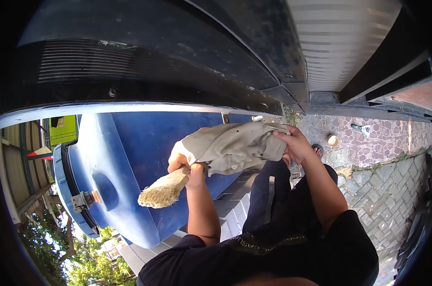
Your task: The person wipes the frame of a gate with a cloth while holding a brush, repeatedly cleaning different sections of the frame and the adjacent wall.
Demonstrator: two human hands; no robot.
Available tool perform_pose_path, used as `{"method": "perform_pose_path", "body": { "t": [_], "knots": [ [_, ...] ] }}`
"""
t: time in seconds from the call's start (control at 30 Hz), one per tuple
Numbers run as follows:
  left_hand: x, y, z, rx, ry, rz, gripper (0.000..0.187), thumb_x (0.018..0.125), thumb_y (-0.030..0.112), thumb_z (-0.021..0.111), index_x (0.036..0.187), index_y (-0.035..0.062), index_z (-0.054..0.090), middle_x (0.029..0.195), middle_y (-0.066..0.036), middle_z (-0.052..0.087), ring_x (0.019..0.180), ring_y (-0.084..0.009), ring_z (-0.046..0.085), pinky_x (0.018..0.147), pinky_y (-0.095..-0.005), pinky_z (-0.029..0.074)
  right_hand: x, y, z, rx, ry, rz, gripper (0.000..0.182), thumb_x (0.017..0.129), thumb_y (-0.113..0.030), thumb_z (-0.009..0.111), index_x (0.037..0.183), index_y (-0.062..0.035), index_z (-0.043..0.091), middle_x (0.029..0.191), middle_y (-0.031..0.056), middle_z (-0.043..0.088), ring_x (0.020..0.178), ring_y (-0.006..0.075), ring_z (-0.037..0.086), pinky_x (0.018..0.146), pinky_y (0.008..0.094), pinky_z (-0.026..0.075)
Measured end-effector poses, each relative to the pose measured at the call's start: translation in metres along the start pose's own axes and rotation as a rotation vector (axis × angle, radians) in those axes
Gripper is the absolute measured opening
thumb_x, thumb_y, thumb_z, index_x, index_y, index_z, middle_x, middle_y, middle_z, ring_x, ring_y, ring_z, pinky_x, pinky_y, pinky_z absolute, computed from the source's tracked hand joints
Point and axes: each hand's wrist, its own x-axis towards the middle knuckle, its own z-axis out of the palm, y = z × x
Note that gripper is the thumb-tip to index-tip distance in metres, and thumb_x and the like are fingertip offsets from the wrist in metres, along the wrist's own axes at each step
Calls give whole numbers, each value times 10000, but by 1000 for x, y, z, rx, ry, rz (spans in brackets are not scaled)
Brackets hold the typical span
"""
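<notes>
A crumpled grey-beige cloth [235, 145] stretches between my two hands. My left hand [186, 168] is closed at its left end, where a pale yellow, club-shaped thing with a shaggy, fibrous surface [164, 189] sticks out below the fingers. How far that shaggy thing runs into the cloth is hidden. At the cloth's right end, my right hand [296, 143] pinches the edge, thumb on top. Behind the cloth and my left hand stands a large blue plastic tank [178, 128].
A dark panel with a vented part [87, 59] runs above the tank. The tank has a dark-rimmed lid [66, 190] at left. Stone paving [382, 190] lies to the right, with a small yellowish round object [332, 140] and a green-and-white item [361, 128] on the ground.
</notes>
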Motion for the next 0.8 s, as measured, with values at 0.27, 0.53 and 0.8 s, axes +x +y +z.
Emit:
{"method": "perform_pose_path", "body": {
  "t": [0.27, 0.53, 0.8],
  "knots": [
    [-33, -67, -9, -3, -155, -151, 423, 742, 130, 544, 1071, -135, 516, 1056, -245, 571, 960, -305, 604, 858, -397, 488, 57, 12, 37, 173, -256, -526, 314, 856, -155, 611, 1142, -30, 580, 1300, 73, 471, 1201, 168, 435, 993, 321, 342],
    [-10, -91, 11, -43, -33, -88, 520, 778, 197, 553, 1096, -204, 459, 1378, -289, 316, 1175, -347, 472, 1013, -425, 370, 157, -16, 79, -943, 236, -627, 459, 848, -377, 572, 1139, -22, 570, 1069, 171, 624, 999, 304, 592, 863, 350, 441],
    [9, -115, 14, -32, -67, 7, 240, 766, 131, 577, 725, -99, 524, 1003, -245, 594, 969, -288, 564, 895, -371, 426, 168, -24, 76, -878, 120, -588, 350, 881, -277, 540, 1116, -23, 588, 1013, 113, 647, 938, 175, 593, 818, 302, 450]
  ]
}}
